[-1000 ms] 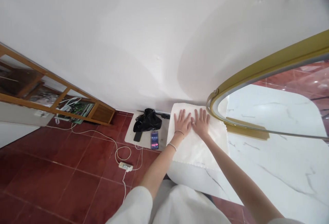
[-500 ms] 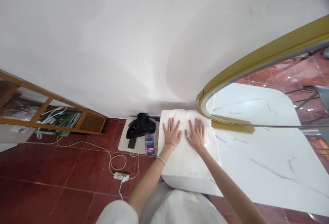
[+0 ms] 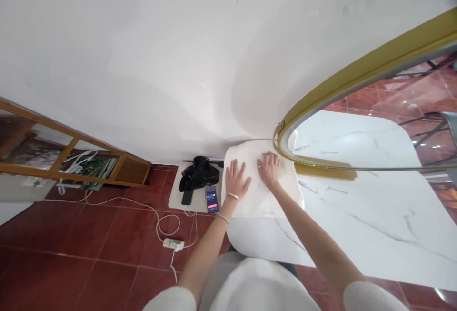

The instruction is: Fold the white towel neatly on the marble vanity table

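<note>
A white cloth [image 3: 255, 201] with an uneven edge lies on the left end of the white marbled table [image 3: 339, 225], against the wall. Flat on the cloth's left part rests my left hand [image 3: 236, 183], fingers spread. My right hand [image 3: 269, 169] touches the cloth further right, its fingers slightly bent and apart near the mirror's foot. Neither hand holds anything.
A round gold-framed mirror [image 3: 321, 88] stands on the table at right. Left of the table, a pale stool top [image 3: 173, 200] bears a black bag [image 3: 199, 174] and two phones, one lit [image 3: 211, 200]. A power strip [image 3: 173, 244] and a wooden cabinet [image 3: 130, 170] are further left.
The cloth has shifted toward the wall, its near edge now farther from me, and its far edge is rumpled. My right hand has moved forward and its fingers have bent.
</note>
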{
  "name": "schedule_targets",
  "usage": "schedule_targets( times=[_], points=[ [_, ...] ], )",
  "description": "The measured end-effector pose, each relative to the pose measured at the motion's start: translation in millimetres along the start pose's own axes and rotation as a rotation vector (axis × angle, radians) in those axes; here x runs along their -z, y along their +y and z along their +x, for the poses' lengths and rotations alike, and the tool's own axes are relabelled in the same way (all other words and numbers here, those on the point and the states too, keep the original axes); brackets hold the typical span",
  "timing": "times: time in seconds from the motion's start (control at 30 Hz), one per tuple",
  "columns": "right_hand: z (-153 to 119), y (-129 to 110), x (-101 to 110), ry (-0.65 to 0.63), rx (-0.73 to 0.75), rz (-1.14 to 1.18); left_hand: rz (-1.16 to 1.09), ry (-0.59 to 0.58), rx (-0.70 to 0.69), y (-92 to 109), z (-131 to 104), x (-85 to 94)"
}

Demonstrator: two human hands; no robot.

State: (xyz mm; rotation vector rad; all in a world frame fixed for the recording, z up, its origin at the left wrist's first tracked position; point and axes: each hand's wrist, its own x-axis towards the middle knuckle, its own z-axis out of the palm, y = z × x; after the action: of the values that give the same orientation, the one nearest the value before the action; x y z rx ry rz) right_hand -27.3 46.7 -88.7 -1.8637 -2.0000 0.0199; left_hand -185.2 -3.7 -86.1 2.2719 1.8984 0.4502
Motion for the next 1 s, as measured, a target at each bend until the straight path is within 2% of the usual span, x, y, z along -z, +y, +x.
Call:
schedule_targets(
  times=[0.17,0.3,0.4,0.57,0.73,0.87,1.0],
  points=[
    [-39,-36,5,-0.04,0.137,0.068,-0.036,0.028,0.112,-8,-46,2.3],
    [-97,-53,18,-0.066,0.285,0.082,-0.033,0.058,0.155,-9,-80,3.7],
    [-145,-53,35,-0.133,0.369,0.051,0.026,0.079,0.148,2,-112,7.6],
    [-203,-39,61,-0.201,0.33,-0.012,0.076,0.05,0.038,32,-150,12.6],
    [-234,-11,73,-0.162,0.193,-0.066,0.024,-0.053,-0.087,67,-154,4.9],
    [-243,24,79,-0.11,0.078,-0.085,-0.017,-0.094,-0.202,101,-137,-7.8],
    [-240,68,87,-0.05,0.003,-0.124,-0.074,-0.086,-0.299,140,-116,-25.4]
  ],
)
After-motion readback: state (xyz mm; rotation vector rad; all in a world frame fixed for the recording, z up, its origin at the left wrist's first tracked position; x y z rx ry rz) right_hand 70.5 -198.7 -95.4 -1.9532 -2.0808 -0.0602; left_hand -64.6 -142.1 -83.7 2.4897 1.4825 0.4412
